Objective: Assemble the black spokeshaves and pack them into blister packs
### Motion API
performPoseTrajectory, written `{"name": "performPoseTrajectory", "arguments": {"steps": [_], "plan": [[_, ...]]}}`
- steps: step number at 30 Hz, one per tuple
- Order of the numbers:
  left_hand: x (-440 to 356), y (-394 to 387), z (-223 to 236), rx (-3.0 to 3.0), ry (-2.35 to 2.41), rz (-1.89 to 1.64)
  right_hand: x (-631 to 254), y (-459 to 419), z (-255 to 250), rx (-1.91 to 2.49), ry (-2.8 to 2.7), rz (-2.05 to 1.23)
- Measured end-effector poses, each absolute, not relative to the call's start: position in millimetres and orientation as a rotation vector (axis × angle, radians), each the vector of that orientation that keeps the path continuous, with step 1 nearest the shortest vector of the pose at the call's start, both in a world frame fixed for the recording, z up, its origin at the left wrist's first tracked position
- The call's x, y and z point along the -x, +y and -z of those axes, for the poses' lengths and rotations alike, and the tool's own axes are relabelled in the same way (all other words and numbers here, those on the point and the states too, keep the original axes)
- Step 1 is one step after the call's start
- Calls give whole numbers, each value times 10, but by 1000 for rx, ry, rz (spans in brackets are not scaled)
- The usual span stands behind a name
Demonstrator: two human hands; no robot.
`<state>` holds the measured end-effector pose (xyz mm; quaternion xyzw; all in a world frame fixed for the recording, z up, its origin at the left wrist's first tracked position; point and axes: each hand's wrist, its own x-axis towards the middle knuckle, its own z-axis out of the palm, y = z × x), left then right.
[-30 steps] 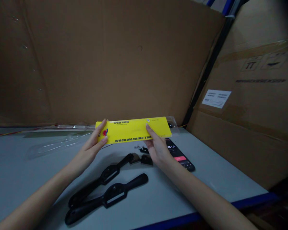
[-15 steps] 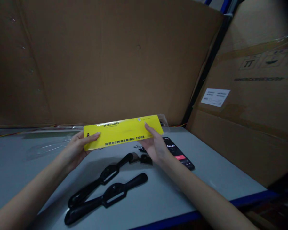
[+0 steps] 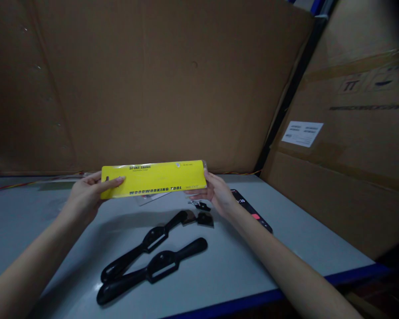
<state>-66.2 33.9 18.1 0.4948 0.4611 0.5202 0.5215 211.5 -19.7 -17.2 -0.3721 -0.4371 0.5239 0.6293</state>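
I hold a long yellow card printed "SPOKE SHAVE" and "WOODWORKING TOOL" level above the grey table. My left hand pinches its left end, thumb on the front. My right hand grips its right end from behind. Below the card lie two black spokeshave bodies, side by side and slanted. Small black metal parts rest just under my right wrist.
A phone with a lit screen lies right of my right hand. Clear plastic packaging shows under the card. Large cardboard sheets and a labelled carton wall in the grey table, whose front edge is blue.
Both hands have carried the yellow card to the left. My right hand has slid from its front middle to its right end, and the clear packaging behind it shows less.
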Motion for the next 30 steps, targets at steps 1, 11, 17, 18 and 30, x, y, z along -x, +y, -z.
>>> {"name": "performPoseTrajectory", "arguments": {"steps": [1,11,17,18,30], "plan": [[668,348,-174,-1193,1098,-1266,-2120,-197,172,887,-1042,-1195],[730,367,-148,-1359,1167,-1351,-2124,-148,214,1092,-1263,-1099],[705,320,-173,-1414,1207,-1352,-2141,-176,216,1066,-1401,-1164],[705,316,-176,-1420,1220,-1357,-2135,-184,211,1060,-1406,-1170],[641,337,-137,-1496,1381,-1359,-2136,-121,375,1187,-1466,-1001]]}}
